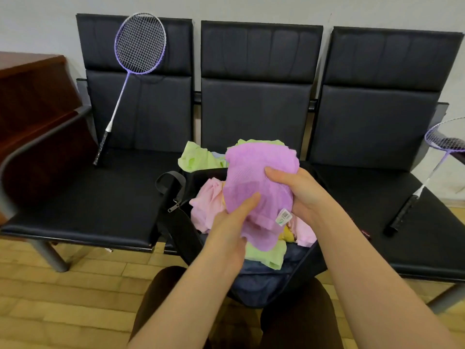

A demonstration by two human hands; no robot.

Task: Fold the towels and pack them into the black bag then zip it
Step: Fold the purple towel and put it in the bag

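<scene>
Both my hands hold a purple towel (254, 177) above the open black bag (181, 230) on the middle seat. My left hand (231, 227) grips its lower left part, and my right hand (299, 190) clasps its right side near a white tag (283, 218). Crumpled pink towels (208, 205) lie inside the bag, with a green towel (266, 255) and a bit of yellow cloth (288, 235) under the purple one. Another green towel (196, 157) sits behind the bag. The bag's zipper pull (173, 206) hangs at its left edge.
A row of black padded seats (88, 205) runs along the wall. A purple badminton racket (125, 79) leans on the left seat, a second racket (427, 177) lies on the right seat. A brown wooden cabinet (32, 102) stands far left. My knees (161, 298) are below.
</scene>
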